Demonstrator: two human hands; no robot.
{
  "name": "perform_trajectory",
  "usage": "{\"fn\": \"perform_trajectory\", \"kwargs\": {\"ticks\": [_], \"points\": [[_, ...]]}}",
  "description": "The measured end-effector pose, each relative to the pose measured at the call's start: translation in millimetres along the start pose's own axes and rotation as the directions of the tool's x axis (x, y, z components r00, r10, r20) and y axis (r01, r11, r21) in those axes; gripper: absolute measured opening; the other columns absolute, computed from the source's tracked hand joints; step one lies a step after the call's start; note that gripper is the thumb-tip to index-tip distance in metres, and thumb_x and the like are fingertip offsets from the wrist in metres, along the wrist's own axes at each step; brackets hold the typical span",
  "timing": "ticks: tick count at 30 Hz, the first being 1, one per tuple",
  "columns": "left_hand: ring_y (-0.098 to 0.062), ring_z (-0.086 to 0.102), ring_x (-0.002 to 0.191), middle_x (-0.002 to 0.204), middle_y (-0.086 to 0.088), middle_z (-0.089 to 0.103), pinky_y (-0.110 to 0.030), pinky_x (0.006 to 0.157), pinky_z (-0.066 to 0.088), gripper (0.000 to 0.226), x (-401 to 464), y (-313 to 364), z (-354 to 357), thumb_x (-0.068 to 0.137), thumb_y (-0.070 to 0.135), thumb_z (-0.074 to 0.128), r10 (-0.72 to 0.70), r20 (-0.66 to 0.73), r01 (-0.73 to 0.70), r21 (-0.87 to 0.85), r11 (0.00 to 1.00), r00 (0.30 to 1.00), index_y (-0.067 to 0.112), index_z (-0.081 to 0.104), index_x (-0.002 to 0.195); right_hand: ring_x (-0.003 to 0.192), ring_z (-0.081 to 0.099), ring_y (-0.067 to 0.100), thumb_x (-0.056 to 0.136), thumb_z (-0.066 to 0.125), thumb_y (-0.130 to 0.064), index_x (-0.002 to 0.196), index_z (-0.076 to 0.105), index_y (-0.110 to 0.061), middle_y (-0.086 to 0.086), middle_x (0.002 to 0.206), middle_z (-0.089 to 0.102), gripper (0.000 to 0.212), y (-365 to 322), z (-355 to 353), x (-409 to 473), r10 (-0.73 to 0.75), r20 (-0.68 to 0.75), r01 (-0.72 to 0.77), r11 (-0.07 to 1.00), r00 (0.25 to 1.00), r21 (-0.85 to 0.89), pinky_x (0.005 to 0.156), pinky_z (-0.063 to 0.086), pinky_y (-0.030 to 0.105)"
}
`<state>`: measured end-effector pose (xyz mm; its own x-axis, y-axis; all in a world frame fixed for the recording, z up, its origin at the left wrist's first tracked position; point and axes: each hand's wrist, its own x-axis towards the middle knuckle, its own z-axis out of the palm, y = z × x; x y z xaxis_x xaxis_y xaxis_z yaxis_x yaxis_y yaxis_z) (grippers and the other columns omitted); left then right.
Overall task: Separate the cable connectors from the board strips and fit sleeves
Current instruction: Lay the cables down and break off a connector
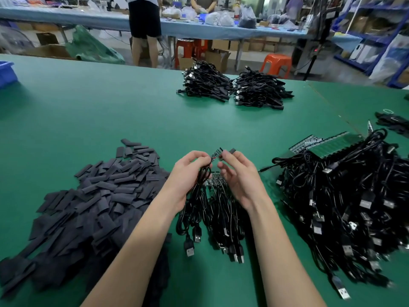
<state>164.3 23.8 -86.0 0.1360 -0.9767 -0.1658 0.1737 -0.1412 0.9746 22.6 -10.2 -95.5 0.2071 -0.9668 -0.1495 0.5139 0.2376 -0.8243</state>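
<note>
Green worktop (110, 111) carrying piles. Left hand (190, 171) pinching small board (215, 154) and cable; right hand (239, 173) pinching sleeve (232, 151). Aligning sleeve mouth squarely, sliding gently, is advisable.

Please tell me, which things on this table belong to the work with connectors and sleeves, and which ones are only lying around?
Belong to the job:
small board and cable in left hand
sleeve in right hand
sleeve pile
board strips
cable heap

Lying about:
blue bin
orange stool
</note>
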Motion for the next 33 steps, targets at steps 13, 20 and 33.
{"fn": "perform_trajectory", "kwargs": {"ticks": [13, 20, 33], "points": [[-0.015, 0.065, 0.067, 0.083, 0.002, 0.068, -0.028, 0.067, 0.048, 0.017, 0.9, -4.7, 1.3, 0.091, 0.022, 0.07, -0.007, 0.001, 0.007, -0.016, 1.0, 1.0, 0.032, 0.07, 0.079, 0.082, 0.076, 0.011, 0.072, 0.078, -0.007, 0.096, 0.075, -0.013, 0.006, 0.095, 0.079, 0.025, -6.3, -7.0, -1.3, 0.0, -0.051, 0.013, 0.968, 0.999, 0.25, 0.061, 0.057, 0.015], [-0.016, 0.065, 0.065, 0.081, 0.001, 0.068, -0.025, 0.059, 0.048, 0.015, 0.6, -4.6, 0.9, 0.092, 0.023, 0.07, 0.007, -0.007, -0.007, -0.005, 1.0, 1.0, 0.03, 0.07, 0.079, 0.075, 0.075, 0.011, 0.091, 0.066, 0.004, 0.099, 0.073, -0.007, 0.006, 0.085, 0.078, 0.016, -2.9, -2.9, 0.0, -0.01, -0.068, 0.023, 0.978, 0.998, 0.206, 0.066, 0.059, 0.017], [-0.013, 0.064, 0.064, 0.078, 0.005, 0.07, -0.027, 0.063, 0.046, 0.016, 0.1, -5.3, 3.1, 0.091, 0.025, 0.072, 0.033, 0.004, -0.033, 0.029, 0.999, 0.999, 0.033, 0.071, 0.076, 0.064, 0.073, 0.013, 0.084, 0.075, 0.005, 0.078, 0.077, -0.004, 0.01, 0.079, 0.076, 0.011, -4.6, -1.8, -1.4, -0.051, -0.21, 0.091, 0.977, 0.976, 0.19, 0.061, 0.059, 0.018]]}}
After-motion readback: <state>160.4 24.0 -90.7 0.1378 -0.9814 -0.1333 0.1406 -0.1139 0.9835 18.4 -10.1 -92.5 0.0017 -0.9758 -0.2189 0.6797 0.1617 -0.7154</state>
